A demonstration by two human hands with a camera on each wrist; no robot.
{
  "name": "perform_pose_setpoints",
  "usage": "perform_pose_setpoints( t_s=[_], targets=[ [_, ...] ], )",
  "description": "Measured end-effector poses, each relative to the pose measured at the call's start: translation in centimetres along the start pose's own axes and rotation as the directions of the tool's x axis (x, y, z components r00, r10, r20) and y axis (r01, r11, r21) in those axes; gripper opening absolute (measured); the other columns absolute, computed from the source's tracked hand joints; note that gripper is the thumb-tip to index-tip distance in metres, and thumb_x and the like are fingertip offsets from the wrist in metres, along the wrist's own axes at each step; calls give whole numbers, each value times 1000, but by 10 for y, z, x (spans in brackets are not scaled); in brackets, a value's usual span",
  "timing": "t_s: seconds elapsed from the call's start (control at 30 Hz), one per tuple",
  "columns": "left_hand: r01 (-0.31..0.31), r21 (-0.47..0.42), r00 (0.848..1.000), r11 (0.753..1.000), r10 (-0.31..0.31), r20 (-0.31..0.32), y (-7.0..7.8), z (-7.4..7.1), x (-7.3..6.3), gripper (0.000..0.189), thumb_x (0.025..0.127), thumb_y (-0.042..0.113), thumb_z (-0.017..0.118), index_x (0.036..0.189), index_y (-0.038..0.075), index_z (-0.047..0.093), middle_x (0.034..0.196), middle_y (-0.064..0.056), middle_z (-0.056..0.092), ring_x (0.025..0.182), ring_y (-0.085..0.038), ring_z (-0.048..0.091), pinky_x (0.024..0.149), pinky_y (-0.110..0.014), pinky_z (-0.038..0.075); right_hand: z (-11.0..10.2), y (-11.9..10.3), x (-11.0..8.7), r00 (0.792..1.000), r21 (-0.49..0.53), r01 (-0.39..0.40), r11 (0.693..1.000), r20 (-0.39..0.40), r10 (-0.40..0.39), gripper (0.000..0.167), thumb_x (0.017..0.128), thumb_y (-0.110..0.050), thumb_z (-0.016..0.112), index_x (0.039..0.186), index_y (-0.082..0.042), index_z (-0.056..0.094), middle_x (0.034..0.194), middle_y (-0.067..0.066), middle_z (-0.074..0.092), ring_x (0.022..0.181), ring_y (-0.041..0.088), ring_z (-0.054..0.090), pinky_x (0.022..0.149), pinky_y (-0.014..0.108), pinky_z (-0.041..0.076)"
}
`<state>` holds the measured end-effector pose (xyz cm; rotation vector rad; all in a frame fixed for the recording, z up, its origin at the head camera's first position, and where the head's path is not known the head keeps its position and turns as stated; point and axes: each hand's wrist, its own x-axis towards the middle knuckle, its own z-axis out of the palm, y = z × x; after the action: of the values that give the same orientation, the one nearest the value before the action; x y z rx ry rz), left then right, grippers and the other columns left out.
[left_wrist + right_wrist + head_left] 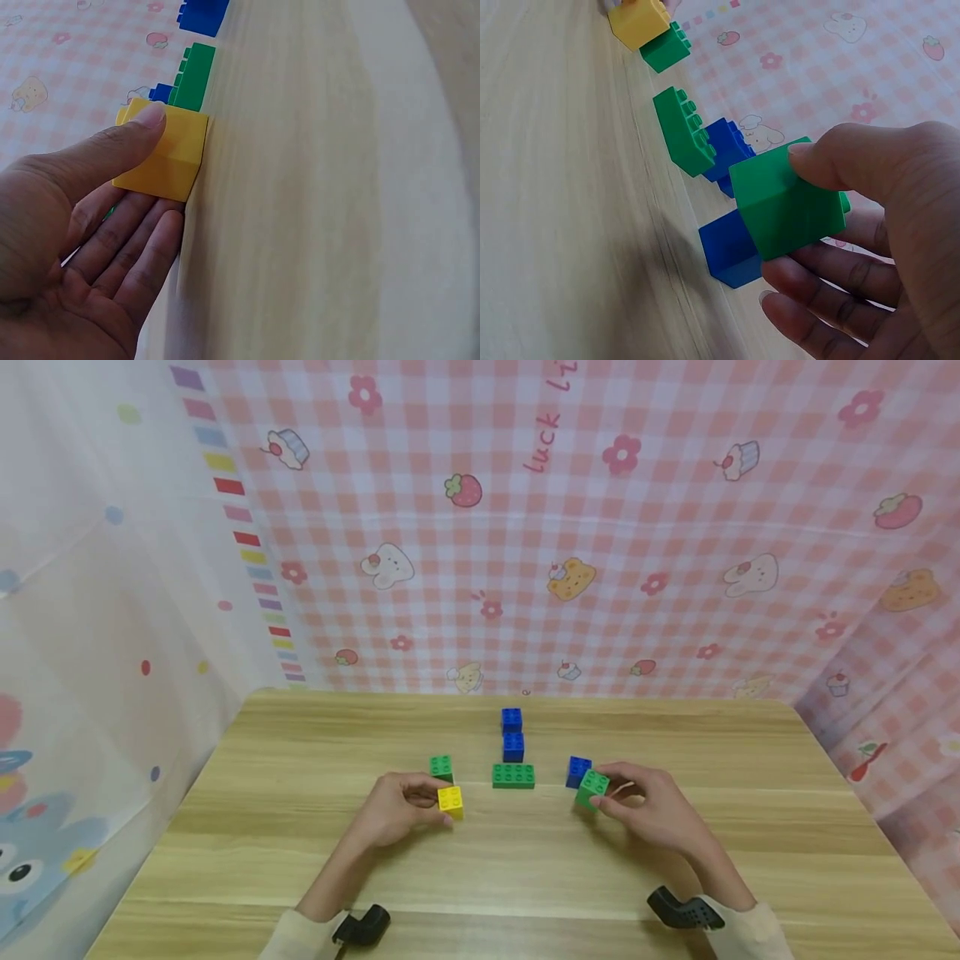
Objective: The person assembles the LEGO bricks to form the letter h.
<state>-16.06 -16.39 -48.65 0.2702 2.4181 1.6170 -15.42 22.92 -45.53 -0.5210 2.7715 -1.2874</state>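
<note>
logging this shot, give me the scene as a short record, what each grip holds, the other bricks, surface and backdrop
left grip: pinches yellow brick
right grip: pinches held green brick
middle: long green brick, with near blue brick and far blue brick lined up behind
beyond yellow brick: small green brick
beyond held green brick: side blue brick
brick count: one yellow, three green, three blue
surface: wood-grain table
backdrop: pink checked cloth

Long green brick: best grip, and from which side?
Probably pinch the long green brick by its two short ends, from above: it lies studs up, both ends are free, and a blue brick sits close behind its long far side.
</note>
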Motion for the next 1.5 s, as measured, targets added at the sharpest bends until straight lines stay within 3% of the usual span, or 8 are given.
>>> perform_pose_setpoints(
  t_s=[0.5, 1.07, 1.3, 1.5],
  targets=[
    [40, -15, 999, 999, -41, -36, 4, 9, -1, 41, 74, 15, 92, 113, 14, 78, 111, -9, 78, 96, -20, 75, 86, -32, 63, 11, -3, 0, 999, 37, 48, 998, -4, -48, 35, 93, -22, 78, 125, -10, 71, 110, 3, 73, 93, 12, 68, 88, 34, 62],
    [57, -24, 996, 998, -58, -71, 2, 20, -5, 38, 77, 14, 90, 113, 16, 78, 116, -9, 76, 101, -22, 76, 87, -32, 63, 26, -8, 2, 999, 114, 28, 993, 26, -31, 38, 94, -26, 76, 129, -12, 70, 114, 4, 72, 98, 15, 67, 90, 28, 60],
    [34, -26, 998, 999, -35, -55, 7, 26, -4, 38, 78, 14, 90, 114, 16, 78, 117, -10, 76, 103, -23, 75, 87, -32, 63, 29, -10, 3, 1000, 118, 13, 993, -6, -12, 39, 96, -25, 74, 133, -16, 68, 112, 0, 70, 104, 21, 67, 93, 26, 59],
    [15, -16, 1000, 1000, -15, -25, 12, 32, 0, 37, 79, 16, 89, 114, 17, 78, 115, -7, 77, 103, -22, 75, 89, -34, 63, 26, -15, 4, 1000, 138, 1, 990, -10, 1, 42, 98, -22, 71, 138, -11, 64, 113, 1, 68, 109, 24, 66, 96, 27, 59]
  ],
)
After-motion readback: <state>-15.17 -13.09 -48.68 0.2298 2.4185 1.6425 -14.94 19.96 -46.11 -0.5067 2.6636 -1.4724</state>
